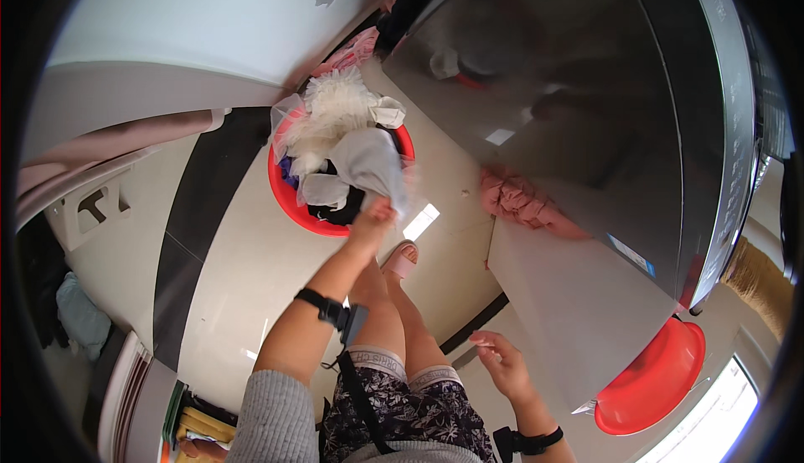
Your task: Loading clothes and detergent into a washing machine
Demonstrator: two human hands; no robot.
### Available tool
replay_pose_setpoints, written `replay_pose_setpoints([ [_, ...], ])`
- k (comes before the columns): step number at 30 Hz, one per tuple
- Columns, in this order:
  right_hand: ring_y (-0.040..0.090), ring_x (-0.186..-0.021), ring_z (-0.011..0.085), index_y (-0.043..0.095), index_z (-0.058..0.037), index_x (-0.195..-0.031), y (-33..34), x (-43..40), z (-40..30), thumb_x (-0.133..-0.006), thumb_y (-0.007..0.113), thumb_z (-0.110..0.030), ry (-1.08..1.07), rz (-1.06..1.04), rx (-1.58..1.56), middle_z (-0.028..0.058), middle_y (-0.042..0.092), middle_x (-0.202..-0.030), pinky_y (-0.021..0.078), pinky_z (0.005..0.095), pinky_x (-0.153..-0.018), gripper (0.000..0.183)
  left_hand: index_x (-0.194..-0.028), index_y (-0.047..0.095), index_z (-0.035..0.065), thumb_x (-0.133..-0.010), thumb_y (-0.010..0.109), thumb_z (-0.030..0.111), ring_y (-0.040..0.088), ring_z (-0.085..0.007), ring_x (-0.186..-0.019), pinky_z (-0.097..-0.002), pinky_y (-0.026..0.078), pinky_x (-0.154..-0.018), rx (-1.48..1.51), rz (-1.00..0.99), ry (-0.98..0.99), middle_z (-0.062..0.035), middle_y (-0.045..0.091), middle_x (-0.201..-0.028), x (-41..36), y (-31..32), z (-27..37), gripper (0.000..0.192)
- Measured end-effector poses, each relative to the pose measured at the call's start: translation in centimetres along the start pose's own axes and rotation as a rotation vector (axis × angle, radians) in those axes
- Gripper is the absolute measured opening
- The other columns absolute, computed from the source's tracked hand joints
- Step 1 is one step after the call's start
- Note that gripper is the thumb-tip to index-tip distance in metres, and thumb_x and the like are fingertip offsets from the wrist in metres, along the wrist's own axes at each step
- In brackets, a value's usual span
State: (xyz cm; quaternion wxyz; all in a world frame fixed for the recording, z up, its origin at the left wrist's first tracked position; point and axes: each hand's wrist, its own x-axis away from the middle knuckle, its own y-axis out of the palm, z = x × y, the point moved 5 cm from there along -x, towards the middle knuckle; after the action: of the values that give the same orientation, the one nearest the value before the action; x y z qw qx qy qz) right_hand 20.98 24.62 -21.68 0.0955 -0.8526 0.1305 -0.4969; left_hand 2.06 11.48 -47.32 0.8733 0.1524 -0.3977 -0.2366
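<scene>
A red plastic basin [276, 202] on the tiled floor in front of me is heaped with clothes. My left hand [375, 216] grips the edge of a light grey-white cloth [367, 158], part of which lies over the heap; its right side is blurred. Behind it in the basin is a cream ruffled tulle garment [333, 108]. Black cloth [345, 211] and a bit of purple fabric [287, 172] show lower in the pile. My right hand [505, 365], its fingers loosely curled and apart, hovers with nothing visible in it, beside a white panel.
A large glossy dark appliance [553, 86] fills the right, with gathered pink fabric [518, 199] at its lower edge. Another red basin [653, 381] stands at lower right. At left are a pink curtain-like cloth [113, 142] and a white plastic stool [94, 205]. My slippered foot [402, 260] is near the basin.
</scene>
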Motion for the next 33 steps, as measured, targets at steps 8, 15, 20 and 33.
replay_pose_setpoints([
  [8, 0.055, -0.067, 0.0233, 0.044, 0.0001, -0.105, 1.5, -2.9, 0.9, -0.077, 0.054, -0.009, 0.374, -0.035, -0.818, 0.0117, 0.055, -0.084, 0.0461, 0.0345, -0.056, 0.031, -0.101, 0.054, 0.0048, -0.088, 0.049, 0.02, 0.051, -0.0105, -0.093, -0.0247, 0.038, -0.083, -0.024, -0.914, -0.501, -0.0021, 0.057, -0.099, 18.5, 9.3, 2.9, 0.021],
  [15, 0.048, -0.054, 0.0216, 0.047, 0.0037, -0.09, -1.9, -1.9, 7.2, -0.069, 0.046, 0.003, 0.604, 0.319, -0.804, 0.013, 0.053, -0.075, 0.0384, 0.0302, -0.042, 0.02, -0.135, 0.019, 0.0138, -0.074, 0.061, 0.025, 0.038, -0.0199, -0.113, -0.0408, 0.029, -0.092, -0.097, 0.72, -0.645, -0.0072, 0.044, -0.12, 8.4, -18.9, -4.4, 0.075],
  [20, 0.052, -0.06, 0.0192, 0.051, 0.0047, -0.09, -0.8, -0.4, 9.5, -0.07, 0.046, 0.002, 0.645, 0.238, -0.635, 0.0118, 0.056, -0.079, 0.0407, 0.0289, -0.045, 0.021, -0.11, 0.048, 0.0126, -0.074, 0.06, 0.019, 0.054, -0.0155, -0.089, -0.0317, 0.042, -0.077, -0.065, 0.761, -0.448, -0.0008, 0.057, -0.101, 2.7, -22.8, -5.7, 0.038],
  [33, 0.056, -0.061, 0.0152, 0.06, -0.0011, -0.083, -3.5, 5.1, 7.3, -0.074, 0.052, -0.016, 0.46, 0.05, 0.21, 0.0092, 0.058, -0.063, 0.0446, 0.031, -0.057, 0.019, -0.095, 0.052, 0.0045, -0.068, 0.055, 0.014, 0.056, -0.0267, -0.073, -0.0417, 0.049, -0.068, 0.045, 0.836, -0.451, -0.0108, 0.056, -0.087, 4.9, -15.4, -0.9, 0.029],
])
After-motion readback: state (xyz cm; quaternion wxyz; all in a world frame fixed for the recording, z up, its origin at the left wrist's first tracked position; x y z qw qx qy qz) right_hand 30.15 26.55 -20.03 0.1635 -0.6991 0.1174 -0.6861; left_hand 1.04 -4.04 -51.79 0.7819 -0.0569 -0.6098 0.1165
